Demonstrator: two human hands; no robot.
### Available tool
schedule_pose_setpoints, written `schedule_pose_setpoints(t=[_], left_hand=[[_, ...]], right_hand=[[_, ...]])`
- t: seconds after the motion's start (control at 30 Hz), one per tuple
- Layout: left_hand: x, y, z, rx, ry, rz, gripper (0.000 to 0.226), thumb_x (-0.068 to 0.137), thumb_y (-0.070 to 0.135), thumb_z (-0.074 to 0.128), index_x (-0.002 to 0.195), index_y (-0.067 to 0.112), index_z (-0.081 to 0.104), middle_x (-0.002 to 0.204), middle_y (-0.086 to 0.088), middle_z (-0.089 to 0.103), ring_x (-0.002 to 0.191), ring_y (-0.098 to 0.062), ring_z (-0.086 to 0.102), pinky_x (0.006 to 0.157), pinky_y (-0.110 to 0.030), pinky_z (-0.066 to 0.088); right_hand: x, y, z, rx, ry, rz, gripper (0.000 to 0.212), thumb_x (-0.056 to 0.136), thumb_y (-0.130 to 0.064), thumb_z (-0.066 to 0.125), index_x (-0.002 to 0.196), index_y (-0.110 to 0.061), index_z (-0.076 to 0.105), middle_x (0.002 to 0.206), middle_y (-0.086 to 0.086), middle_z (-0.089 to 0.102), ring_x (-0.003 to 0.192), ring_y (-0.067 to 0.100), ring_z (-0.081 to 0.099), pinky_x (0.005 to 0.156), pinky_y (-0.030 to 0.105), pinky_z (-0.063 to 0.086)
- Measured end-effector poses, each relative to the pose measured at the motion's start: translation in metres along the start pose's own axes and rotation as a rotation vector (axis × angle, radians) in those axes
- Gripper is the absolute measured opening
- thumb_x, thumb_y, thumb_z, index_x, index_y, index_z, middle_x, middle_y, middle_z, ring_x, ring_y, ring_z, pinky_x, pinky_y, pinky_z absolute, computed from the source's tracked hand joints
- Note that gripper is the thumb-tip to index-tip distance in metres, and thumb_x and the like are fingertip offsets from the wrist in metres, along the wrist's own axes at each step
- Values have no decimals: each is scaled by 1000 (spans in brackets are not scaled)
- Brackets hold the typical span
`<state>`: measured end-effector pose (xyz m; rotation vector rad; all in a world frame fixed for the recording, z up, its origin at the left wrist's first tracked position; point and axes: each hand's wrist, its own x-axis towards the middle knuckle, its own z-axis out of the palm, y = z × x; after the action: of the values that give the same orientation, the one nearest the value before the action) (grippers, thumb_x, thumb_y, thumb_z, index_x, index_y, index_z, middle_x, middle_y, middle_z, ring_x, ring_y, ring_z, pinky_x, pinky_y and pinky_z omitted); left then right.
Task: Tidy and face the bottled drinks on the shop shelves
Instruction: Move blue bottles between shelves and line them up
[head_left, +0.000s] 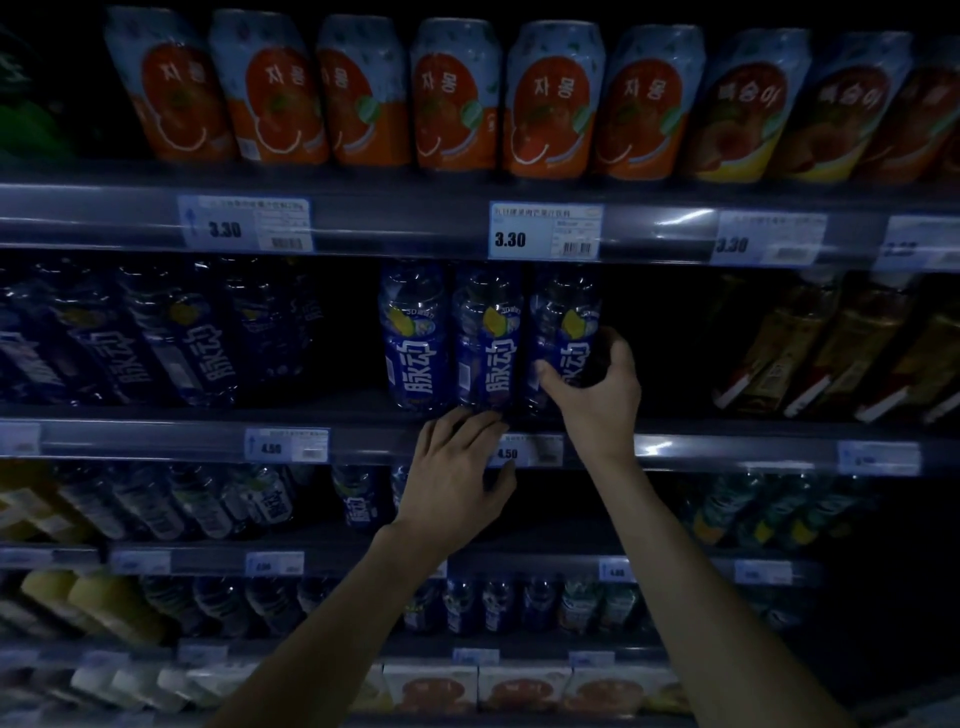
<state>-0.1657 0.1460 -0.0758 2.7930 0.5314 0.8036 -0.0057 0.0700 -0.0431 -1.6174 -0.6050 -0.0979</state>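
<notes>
Right hand (597, 395) fingers curled round rightmost blue bottle (562, 312), left hand (457, 467) fingers straight, touching middle bottle (485, 338) base

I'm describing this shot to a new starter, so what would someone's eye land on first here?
First, the three blue bottles standing upright together at the centre of the middle shelf, with dark gaps on either side. The right hand grips the rightmost blue bottle, while the left hand touches their bases at the shelf edge. Above, a row of orange-labelled cans lines the top shelf.
</notes>
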Motion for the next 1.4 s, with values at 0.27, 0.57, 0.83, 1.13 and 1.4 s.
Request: schedule_pose_setpoints(t=[0.27, 0.57, 0.83, 1.13, 1.4], left_hand=[[-6, -12, -6, 17, -12, 6, 41, 89, 30, 61, 126, 12, 57, 129, -5, 57, 125, -26, 49, 107, -42, 36], [-7, -11, -6, -9, -17, -18, 42, 90, 29, 59, 128, 10, 56, 131, -6, 55, 126, -26, 47, 110, -40, 33], [-7, -12, -6, -26, -11, -34, 42, 90, 28, 59, 128, 9, 56, 131, -6, 56, 126, -26, 47, 109, -40, 34], [-6, -12, -6, -41, -5, -39, 42, 91, 28, 59, 129, 11, 55, 131, -5, 56, 125, -24, 48, 109, -38, 34], [-6, -14, -6, -57, -12, -41, 44, 92, 29, 56, 133, 13, 51, 135, -3, 52, 129, -21, 43, 111, -35, 29]], right_hand=[[1, 2, -5, -21, -63, 13, 66, 70, -35, 82, 125, -21, 49, 118, -2, 60, 106, 5, 57, 85, 19, 50], [1, -1, -4, -19, -65, 31, 59, 71, -29, 82, 121, -29, 49, 110, -6, 59, 93, -21, 52, 69, -2, 40], [-1, 1, -2, 4, -75, 39, 66, 73, -32, 81, 129, -25, 48, 118, -3, 60, 105, 6, 59, 80, 13, 47], [-3, -1, -2, -1, -78, 51, 69, 74, -32, 80, 133, -19, 46, 122, 1, 58, 110, 11, 56, 83, 16, 46], [-4, -3, -2, 7, -86, 52, 68, 74, -31, 80, 132, -20, 47, 120, 1, 60, 107, 9, 58, 81, 15, 46]])
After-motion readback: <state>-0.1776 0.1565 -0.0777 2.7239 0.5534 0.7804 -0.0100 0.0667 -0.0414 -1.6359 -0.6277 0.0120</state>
